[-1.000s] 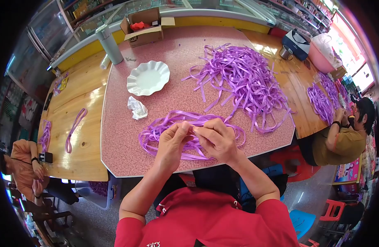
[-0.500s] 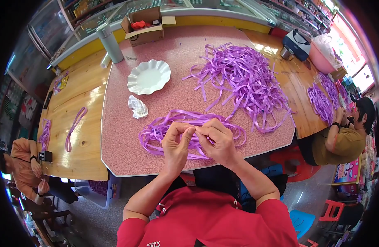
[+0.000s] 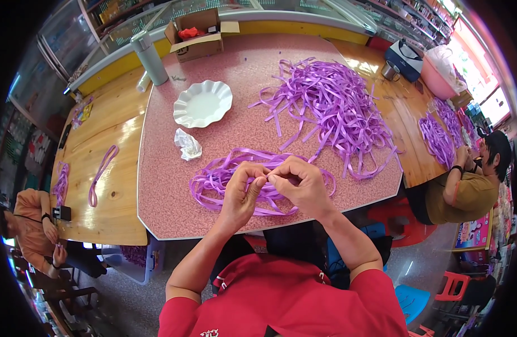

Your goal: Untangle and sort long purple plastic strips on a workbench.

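Note:
My left hand (image 3: 244,188) and my right hand (image 3: 303,185) meet fingertip to fingertip above a loose coil of purple ribbon (image 3: 205,188) at the table's near side. Each hand pinches with thumb and forefinger. A bit of purple shows inside the curl of my left fingers and looks like ribbon. What sits right at the joined tips is too small to make out. Beyond my right hand lies a big tangled heap of purple ribbons (image 3: 337,106). A crumpled white tissue (image 3: 187,144) and a white scalloped dish (image 3: 203,105) lie ahead of my left hand.
The pink speckled table (image 3: 163,196) has wooden tables on both sides. At the back stand a grey-green bottle (image 3: 150,59) and an open cardboard box (image 3: 198,48). A looped purple strap (image 3: 103,175) lies at left. One person sits at each side, with more ribbons (image 3: 438,140) at right.
My right hand has turned slightly, with its fingers more arched and its wrist a little to the right. The fingertips still meet in nearly the same place.

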`<action>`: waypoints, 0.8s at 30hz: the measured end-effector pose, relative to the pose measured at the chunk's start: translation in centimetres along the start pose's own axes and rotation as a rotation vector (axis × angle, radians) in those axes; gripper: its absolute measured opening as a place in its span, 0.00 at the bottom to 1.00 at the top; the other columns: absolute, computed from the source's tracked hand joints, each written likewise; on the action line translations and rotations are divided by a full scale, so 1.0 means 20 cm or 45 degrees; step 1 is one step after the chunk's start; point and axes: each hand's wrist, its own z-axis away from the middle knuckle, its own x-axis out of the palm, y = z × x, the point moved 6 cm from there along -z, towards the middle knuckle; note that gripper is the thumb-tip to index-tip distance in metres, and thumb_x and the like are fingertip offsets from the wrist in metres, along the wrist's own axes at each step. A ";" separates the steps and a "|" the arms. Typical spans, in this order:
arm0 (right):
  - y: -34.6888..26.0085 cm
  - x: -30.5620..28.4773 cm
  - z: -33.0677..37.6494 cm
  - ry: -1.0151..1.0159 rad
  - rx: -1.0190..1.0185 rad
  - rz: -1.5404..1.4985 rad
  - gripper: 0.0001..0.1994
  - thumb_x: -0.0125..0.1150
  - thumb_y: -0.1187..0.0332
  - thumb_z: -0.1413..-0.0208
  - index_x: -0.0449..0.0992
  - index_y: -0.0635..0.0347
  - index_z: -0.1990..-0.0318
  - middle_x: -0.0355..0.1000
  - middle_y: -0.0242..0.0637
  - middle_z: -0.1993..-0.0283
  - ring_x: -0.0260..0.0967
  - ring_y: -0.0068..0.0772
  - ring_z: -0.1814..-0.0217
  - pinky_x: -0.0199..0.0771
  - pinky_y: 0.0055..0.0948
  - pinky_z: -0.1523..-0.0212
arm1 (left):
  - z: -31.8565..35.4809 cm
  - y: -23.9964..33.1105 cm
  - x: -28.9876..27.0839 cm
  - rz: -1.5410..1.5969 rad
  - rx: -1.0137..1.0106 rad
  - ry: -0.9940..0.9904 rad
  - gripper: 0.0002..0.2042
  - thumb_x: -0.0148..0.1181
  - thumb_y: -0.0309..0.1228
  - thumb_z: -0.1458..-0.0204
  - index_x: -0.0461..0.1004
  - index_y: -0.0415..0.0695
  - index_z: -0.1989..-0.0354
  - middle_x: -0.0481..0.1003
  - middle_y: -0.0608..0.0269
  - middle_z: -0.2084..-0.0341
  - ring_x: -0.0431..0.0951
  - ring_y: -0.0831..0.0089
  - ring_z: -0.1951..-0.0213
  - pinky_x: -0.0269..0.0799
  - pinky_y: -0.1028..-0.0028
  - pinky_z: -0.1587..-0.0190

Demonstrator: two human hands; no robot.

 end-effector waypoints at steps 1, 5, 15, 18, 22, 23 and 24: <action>0.01 0.00 0.00 0.000 0.000 0.001 0.04 0.65 0.74 0.43 0.80 0.66 0.63 0.71 0.27 0.69 0.66 0.14 0.70 0.66 0.18 0.71 | -0.01 0.04 0.00 -0.177 0.149 0.027 0.06 0.59 0.24 0.40 0.68 0.38 0.61 0.73 0.55 0.62 0.73 0.66 0.58 0.69 0.70 0.54; 0.09 0.02 0.02 -0.022 0.353 -0.417 0.05 0.63 0.72 0.41 0.80 0.63 0.64 0.68 0.22 0.73 0.62 0.11 0.74 0.60 0.16 0.74 | 0.00 0.10 0.01 -0.501 0.427 0.106 0.08 0.61 0.19 0.45 0.68 0.40 0.61 0.72 0.54 0.62 0.74 0.61 0.56 0.70 0.67 0.52; 0.04 0.03 0.05 0.071 0.215 -0.447 0.04 0.62 0.74 0.39 0.79 0.65 0.63 0.69 0.25 0.71 0.60 0.11 0.74 0.57 0.15 0.75 | 0.02 0.23 0.02 -0.804 0.631 0.338 0.14 0.67 0.18 0.55 0.72 0.44 0.61 0.74 0.58 0.63 0.75 0.59 0.55 0.64 0.64 0.53; 0.01 0.02 0.04 0.088 -0.021 -0.232 0.03 0.62 0.76 0.40 0.80 0.67 0.62 0.71 0.28 0.67 0.65 0.14 0.68 0.62 0.16 0.69 | 0.02 0.25 0.02 -0.790 0.551 0.298 0.12 0.67 0.18 0.54 0.75 0.42 0.61 0.76 0.57 0.63 0.76 0.59 0.54 0.64 0.64 0.51; -0.01 -0.01 0.04 0.071 -0.075 0.033 0.04 0.64 0.76 0.41 0.81 0.67 0.62 0.73 0.30 0.66 0.67 0.17 0.65 0.66 0.19 0.65 | 0.00 0.22 0.00 -0.592 0.336 0.211 0.09 0.66 0.19 0.51 0.77 0.39 0.62 0.76 0.54 0.61 0.77 0.60 0.54 0.68 0.65 0.51; 0.01 -0.01 0.03 0.040 -0.075 -0.028 0.03 0.65 0.75 0.42 0.81 0.66 0.63 0.72 0.29 0.67 0.66 0.16 0.65 0.64 0.18 0.66 | 0.00 0.20 0.00 -0.526 0.278 0.178 0.07 0.65 0.20 0.49 0.77 0.38 0.61 0.76 0.53 0.61 0.77 0.60 0.54 0.70 0.65 0.51; 0.02 -0.02 0.03 0.011 -0.075 -0.089 0.03 0.66 0.75 0.43 0.82 0.65 0.64 0.71 0.27 0.67 0.65 0.14 0.66 0.63 0.18 0.68 | 0.00 0.19 0.00 -0.525 0.278 0.178 0.07 0.65 0.20 0.49 0.77 0.38 0.61 0.76 0.53 0.61 0.77 0.60 0.54 0.70 0.65 0.51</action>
